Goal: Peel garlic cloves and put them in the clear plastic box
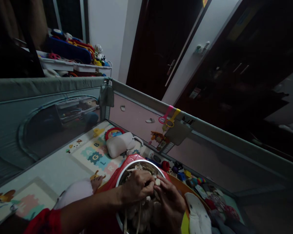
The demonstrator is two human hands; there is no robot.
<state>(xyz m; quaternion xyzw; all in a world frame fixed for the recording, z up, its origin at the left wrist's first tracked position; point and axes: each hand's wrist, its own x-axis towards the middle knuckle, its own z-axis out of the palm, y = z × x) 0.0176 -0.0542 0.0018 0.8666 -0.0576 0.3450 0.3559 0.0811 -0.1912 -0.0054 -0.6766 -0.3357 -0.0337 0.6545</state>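
Observation:
A steel bowl full of pale stringy pieces sits low in the view, on something red. My left hand reaches in from the left over the bowl, fingers curled together round some of the pale pieces. My right hand meets it from the right, fingers also pinched, with a small pale piece between the two hands. What exactly each hand grips is too dim to name.
A grey padded playpen wall runs around a letter-pattern play mat. A white pillow, scattered small toys and hanging rings lie beyond the bowl. A toy-laden shelf and dark doors stand behind.

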